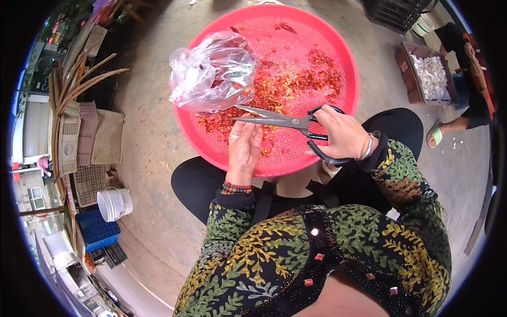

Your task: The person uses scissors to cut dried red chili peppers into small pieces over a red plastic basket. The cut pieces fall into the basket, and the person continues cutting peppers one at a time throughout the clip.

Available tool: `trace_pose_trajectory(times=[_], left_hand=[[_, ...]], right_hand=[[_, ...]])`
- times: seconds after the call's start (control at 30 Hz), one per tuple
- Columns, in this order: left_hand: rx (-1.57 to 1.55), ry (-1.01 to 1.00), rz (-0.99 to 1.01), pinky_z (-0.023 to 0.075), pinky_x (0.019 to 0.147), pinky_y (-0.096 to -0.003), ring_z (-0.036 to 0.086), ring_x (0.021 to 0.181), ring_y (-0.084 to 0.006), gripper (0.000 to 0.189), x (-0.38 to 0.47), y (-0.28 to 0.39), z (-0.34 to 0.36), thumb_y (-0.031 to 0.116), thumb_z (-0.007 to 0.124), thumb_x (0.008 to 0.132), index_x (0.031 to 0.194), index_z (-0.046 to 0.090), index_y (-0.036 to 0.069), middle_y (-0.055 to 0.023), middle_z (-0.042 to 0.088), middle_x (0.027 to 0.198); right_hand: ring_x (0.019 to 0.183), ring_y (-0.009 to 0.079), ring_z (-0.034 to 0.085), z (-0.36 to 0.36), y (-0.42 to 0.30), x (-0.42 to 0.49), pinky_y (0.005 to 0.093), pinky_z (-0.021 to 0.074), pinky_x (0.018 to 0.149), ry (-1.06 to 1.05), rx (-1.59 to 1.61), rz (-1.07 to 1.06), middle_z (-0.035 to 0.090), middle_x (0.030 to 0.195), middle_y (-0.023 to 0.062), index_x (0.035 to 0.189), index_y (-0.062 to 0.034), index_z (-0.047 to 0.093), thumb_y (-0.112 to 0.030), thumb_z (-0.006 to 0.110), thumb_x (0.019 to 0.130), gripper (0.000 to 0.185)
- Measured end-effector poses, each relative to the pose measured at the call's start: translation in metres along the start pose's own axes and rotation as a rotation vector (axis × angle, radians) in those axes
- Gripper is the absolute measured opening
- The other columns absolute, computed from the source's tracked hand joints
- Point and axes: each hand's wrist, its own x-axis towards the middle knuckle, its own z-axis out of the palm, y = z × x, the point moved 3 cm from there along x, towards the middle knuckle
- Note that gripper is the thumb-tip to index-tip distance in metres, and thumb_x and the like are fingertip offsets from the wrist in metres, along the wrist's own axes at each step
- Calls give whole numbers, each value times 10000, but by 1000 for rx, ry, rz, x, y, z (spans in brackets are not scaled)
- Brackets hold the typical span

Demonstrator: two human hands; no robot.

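Note:
My right hand (pixel 341 132) grips the black-handled scissors (pixel 279 120), whose blades point left and stand slightly apart. Just below the blades, my left hand (pixel 246 144) is raised with thumb and fingers close together. Whether anything is pinched there is hidden by the lower blade. Both hands are over a round pink plastic sieve tray (pixel 277 166) that rests in front of my folded legs. Cut dried red chili pieces (pixel 289 85) and pale seeds lie across its mesh. A clear plastic bag (pixel 214 73) with some red chilies inside sits at the tray's left side.
On the right, a brown crate (pixel 408 85) of white pieces stands beside a seated person (pixel 477 79). A black crate (pixel 390 16) is at the upper right. To the left are a white bucket (pixel 115 204), a blue crate (pixel 97 228) and stacked plastic baskets (pixel 87 132).

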Motion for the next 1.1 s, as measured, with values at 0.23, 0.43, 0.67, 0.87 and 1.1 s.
trace_pose_trajectory(times=[0.23, 0.43, 0.67, 0.87, 1.1], left_hand=[[118, -29, -26, 574, 766, -275, 672, 829, -168, 196, -2, 4, 3, 5, 626, 886, 1080, 605, 24, -99, 680, 970], [175, 8, -76, 568, 750, -263, 669, 822, -159, 187, -2, -2, 0, 12, 639, 879, 1064, 615, 31, -84, 683, 966], [229, 111, -121, 560, 721, -243, 661, 807, -137, 151, -2, -5, 1, 9, 637, 880, 1026, 633, 45, -56, 682, 940], [209, 96, -156, 561, 712, -237, 661, 802, -135, 159, -1, -7, -3, -2, 639, 875, 1025, 642, 51, -52, 683, 939], [253, 66, -178, 567, 702, -241, 666, 805, -140, 155, -1, -6, -7, -7, 645, 868, 1011, 649, 52, -66, 686, 946]], right_hand=[[860, 355, 609, 2, -2, 3, 433, 507, 730, -44, 1, 23, 565, 951, 179, 1009, 20, 553, -415, 718, 730, 543], [780, 401, 609, 9, 1, 4, 458, 492, 704, -121, 30, 71, 590, 766, 228, 866, 42, 515, -372, 701, 758, 466], [707, 409, 624, 10, 1, 2, 462, 501, 655, -179, 23, 103, 597, 688, 242, 835, 61, 511, -349, 709, 764, 461], [709, 407, 630, 11, 3, 0, 459, 509, 652, -199, 21, 116, 602, 690, 247, 836, 62, 522, -348, 711, 766, 457], [716, 409, 631, 13, 7, -1, 460, 507, 653, -209, 26, 143, 603, 698, 248, 844, 56, 525, -355, 712, 764, 459]])
